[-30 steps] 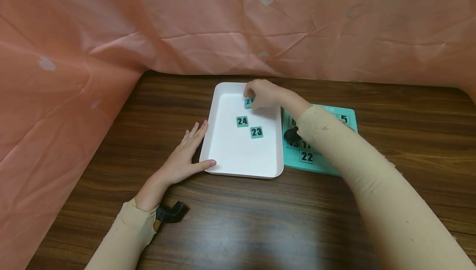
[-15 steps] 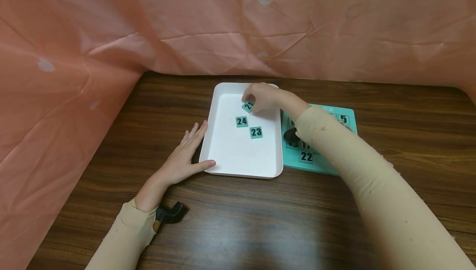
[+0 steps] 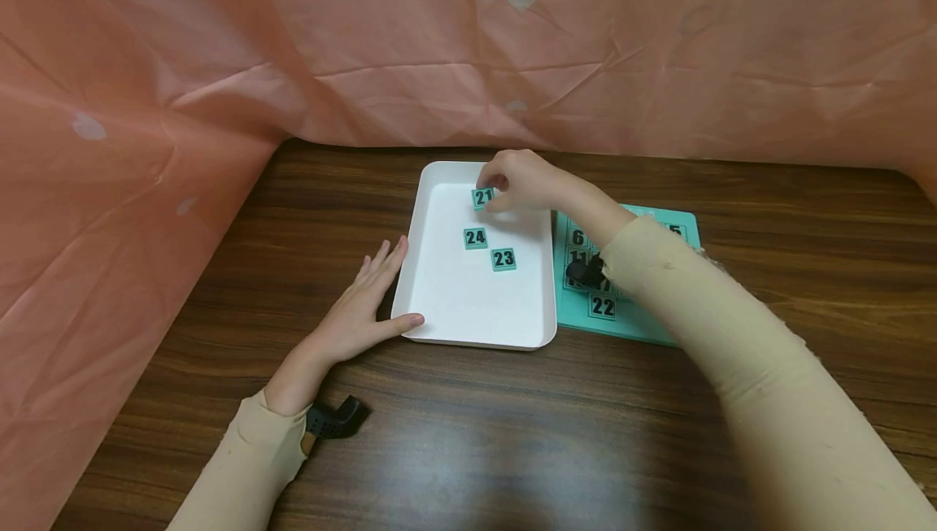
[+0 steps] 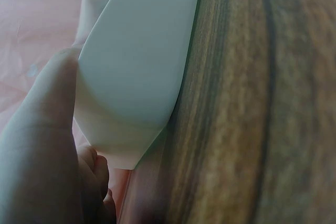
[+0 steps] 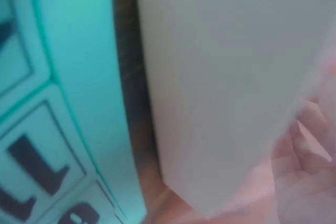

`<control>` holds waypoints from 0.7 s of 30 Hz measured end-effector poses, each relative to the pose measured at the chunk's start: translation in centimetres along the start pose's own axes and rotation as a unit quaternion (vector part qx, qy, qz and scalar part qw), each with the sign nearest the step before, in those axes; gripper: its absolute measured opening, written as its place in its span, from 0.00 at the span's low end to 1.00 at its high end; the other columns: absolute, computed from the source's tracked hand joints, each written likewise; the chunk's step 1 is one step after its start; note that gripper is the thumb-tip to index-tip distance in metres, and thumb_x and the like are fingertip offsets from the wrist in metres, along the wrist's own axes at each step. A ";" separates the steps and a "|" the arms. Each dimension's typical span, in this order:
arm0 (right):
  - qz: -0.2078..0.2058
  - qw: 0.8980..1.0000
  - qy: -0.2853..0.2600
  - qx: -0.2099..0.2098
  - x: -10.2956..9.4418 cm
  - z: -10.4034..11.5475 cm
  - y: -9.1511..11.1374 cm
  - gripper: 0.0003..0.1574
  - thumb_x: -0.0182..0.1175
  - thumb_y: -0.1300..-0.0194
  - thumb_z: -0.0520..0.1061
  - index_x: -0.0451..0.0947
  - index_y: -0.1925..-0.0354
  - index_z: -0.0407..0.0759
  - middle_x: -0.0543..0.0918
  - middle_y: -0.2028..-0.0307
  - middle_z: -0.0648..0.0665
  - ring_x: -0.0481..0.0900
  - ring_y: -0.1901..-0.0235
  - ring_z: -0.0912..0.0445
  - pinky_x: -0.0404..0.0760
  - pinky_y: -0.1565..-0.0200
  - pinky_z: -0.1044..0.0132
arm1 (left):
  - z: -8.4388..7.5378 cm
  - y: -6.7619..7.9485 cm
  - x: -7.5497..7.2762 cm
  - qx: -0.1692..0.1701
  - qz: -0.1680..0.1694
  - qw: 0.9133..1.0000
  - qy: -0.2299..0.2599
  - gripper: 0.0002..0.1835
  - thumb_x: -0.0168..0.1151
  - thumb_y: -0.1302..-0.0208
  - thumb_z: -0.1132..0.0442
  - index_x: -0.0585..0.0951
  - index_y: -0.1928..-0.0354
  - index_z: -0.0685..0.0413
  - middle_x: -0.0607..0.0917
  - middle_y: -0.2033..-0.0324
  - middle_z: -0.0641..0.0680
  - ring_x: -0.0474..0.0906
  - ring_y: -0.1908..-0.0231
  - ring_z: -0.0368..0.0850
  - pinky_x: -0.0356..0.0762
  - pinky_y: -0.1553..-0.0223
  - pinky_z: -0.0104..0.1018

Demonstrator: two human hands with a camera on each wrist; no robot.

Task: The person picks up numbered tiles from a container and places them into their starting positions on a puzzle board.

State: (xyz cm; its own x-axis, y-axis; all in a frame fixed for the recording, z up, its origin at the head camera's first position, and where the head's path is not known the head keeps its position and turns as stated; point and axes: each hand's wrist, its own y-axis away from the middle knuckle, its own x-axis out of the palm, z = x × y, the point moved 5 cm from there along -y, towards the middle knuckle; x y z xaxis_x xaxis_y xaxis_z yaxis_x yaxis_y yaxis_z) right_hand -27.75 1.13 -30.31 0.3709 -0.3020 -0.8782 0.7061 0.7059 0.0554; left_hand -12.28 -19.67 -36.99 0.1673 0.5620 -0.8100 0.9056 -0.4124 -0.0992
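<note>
My right hand (image 3: 523,181) is over the back of the white tray (image 3: 476,311), pinching a teal tile marked 21 (image 3: 482,198) by its edge between thumb and fingers. Two more number tiles lie flat in the tray: 24 (image 3: 475,238) and 23 (image 3: 503,259). With its fingers straight, my left hand (image 3: 355,315) rests along the tray's left side, the thumb at the near left corner. In the left wrist view, the thumb (image 4: 42,140) touches the tray's rim. Blurred fingers of the right hand (image 5: 310,156) show past the tray wall in the right wrist view.
To the tray's right lies a teal number board (image 3: 578,311), partly hidden by my right forearm; 6, 11, 22 and part of 5 show on it. A brown wood-grain table (image 3: 468,433) holds everything. A pink cloth (image 3: 410,43) hangs behind and at the left.
Tile 21 first turned askew, then straightened, and now sits slightly back and left in the tray. My right hand has risen a little and its forearm has swung right. The left hand stays put.
</note>
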 end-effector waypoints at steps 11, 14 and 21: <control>-0.054 0.999 -0.002 -0.002 -1.6 2.3 5.9 0.20 0.67 0.48 0.51 0.79 0.57 0.45 0.77 0.63 0.48 0.71 0.63 0.54 0.72 0.59 0.63 | 0.1 -0.3 0.0 0.005 0.003 1.000 0.002 0.52 0.61 0.48 0.39 0.40 0.29 0.39 0.44 0.29 0.46 0.35 0.31 0.48 0.34 0.33 0.51; -0.066 0.998 0.001 0.001 -1.8 2.7 7.7 0.21 0.67 0.49 0.51 0.79 0.56 0.46 0.77 0.61 0.49 0.72 0.62 0.55 0.73 0.59 0.63 | 0.1 -0.3 0.0 0.005 0.005 1.000 0.001 0.52 0.61 0.48 0.39 0.39 0.29 0.39 0.43 0.29 0.46 0.35 0.31 0.47 0.34 0.33 0.51; -0.101 0.994 0.000 0.028 -2.1 2.4 11.8 0.22 0.69 0.50 0.50 0.79 0.56 0.47 0.78 0.62 0.50 0.73 0.63 0.56 0.74 0.60 0.61 | 0.4 -0.3 -0.1 -0.002 0.004 1.000 0.003 0.52 0.61 0.48 0.39 0.39 0.29 0.38 0.44 0.29 0.46 0.34 0.31 0.46 0.34 0.34 0.53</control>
State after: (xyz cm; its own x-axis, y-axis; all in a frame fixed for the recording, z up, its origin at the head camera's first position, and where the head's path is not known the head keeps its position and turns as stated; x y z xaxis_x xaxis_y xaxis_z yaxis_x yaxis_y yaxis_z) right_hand -18.72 8.53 -26.68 0.2176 -0.4350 -0.8737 0.7989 0.5937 -0.0966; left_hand -12.71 -19.88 -37.12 0.1764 0.5638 -0.8069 0.9056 -0.4141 -0.0914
